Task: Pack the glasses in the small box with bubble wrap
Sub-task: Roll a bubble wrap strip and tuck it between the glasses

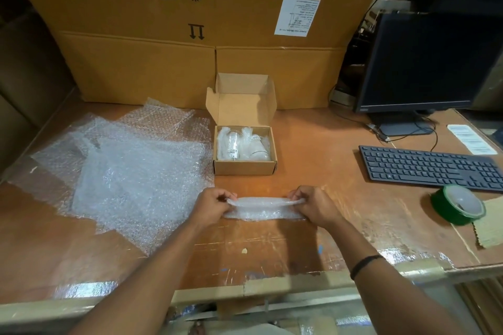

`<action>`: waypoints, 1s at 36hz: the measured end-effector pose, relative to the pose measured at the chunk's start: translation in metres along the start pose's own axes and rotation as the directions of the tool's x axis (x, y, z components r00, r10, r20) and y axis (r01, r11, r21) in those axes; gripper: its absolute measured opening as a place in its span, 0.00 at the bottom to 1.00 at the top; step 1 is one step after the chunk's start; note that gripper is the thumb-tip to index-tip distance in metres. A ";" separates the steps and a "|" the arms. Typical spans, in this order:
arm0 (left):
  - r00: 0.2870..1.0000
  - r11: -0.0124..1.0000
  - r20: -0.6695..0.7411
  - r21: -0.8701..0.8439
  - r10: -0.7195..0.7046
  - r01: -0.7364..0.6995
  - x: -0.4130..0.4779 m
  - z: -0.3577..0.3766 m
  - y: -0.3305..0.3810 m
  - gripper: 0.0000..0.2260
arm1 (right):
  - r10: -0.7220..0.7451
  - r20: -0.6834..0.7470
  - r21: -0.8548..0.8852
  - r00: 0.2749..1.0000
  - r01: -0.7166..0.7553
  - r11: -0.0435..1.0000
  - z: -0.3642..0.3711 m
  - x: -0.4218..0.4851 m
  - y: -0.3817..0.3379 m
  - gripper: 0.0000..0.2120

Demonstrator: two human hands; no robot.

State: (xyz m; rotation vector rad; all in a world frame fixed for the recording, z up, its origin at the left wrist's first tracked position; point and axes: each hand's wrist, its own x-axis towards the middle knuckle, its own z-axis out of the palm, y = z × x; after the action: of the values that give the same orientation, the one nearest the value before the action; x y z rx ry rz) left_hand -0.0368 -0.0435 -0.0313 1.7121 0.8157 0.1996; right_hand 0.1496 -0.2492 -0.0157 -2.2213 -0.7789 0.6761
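Pinching a folded wrap [262, 208] at each end, my left hand [211, 205] and right hand [315, 205] grip it near the desk's [340, 149] front edge; glasses [243, 144] lie in the box [245, 167] behind.

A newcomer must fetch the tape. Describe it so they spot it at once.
Find the black computer monitor on the right of the wooden table. In front of it lies a black keyboard, and nearer still sits the round roll of green tape. Nothing else there is green.

A packing station: stacked cartons [190, 30], bubble wrap sheets [130, 171], tape roll [457, 205], monitor [427, 62].
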 end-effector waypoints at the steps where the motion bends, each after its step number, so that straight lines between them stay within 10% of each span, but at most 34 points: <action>1: 1.000 1.000 0.009 0.012 0.016 -0.016 -0.001 -0.001 -0.001 0.14 | -0.002 0.017 -0.030 1.000 0.003 1.000 0.001 -0.002 0.001 0.12; 15: 0.995 0.926 0.028 0.363 0.097 -0.101 -0.006 0.011 -0.003 0.10 | -0.148 0.104 -0.313 0.984 0.173 0.934 0.004 -0.006 0.018 0.02; 20: 0.993 0.826 0.068 0.552 0.094 -0.116 -0.001 0.019 0.003 0.08 | -0.128 0.076 -0.301 0.989 0.145 0.942 0.001 -0.004 0.013 0.16; 23: 0.992 0.761 0.088 0.635 0.094 -0.128 0.002 0.017 0.004 0.27 | -0.133 0.031 -0.322 0.991 0.136 0.937 0.006 0.000 0.011 0.01; 28: 0.978 0.664 0.144 0.718 0.152 -0.209 0.004 0.014 0.007 0.15 | -0.050 0.045 -0.359 0.998 0.063 0.931 0.007 0.008 0.009 0.17; 32: 0.980 0.793 0.117 0.576 0.162 -0.199 0.001 0.017 0.015 0.06 | -0.010 0.009 -0.192 1.000 0.012 0.981 0.002 0.014 0.002 0.08; 36: 0.980 0.910 0.055 0.365 0.190 -0.197 0.000 0.020 0.025 0.07 | 0.060 -0.085 0.331 0.995 -0.028 0.943 -0.013 0.019 -0.016 0.07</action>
State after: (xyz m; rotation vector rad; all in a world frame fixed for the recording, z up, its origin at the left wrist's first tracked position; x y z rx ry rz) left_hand -0.0165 -0.0612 -0.0148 2.1511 0.6991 0.1712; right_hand 0.1662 -0.2324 -0.0003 -1.9524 -0.5263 0.6655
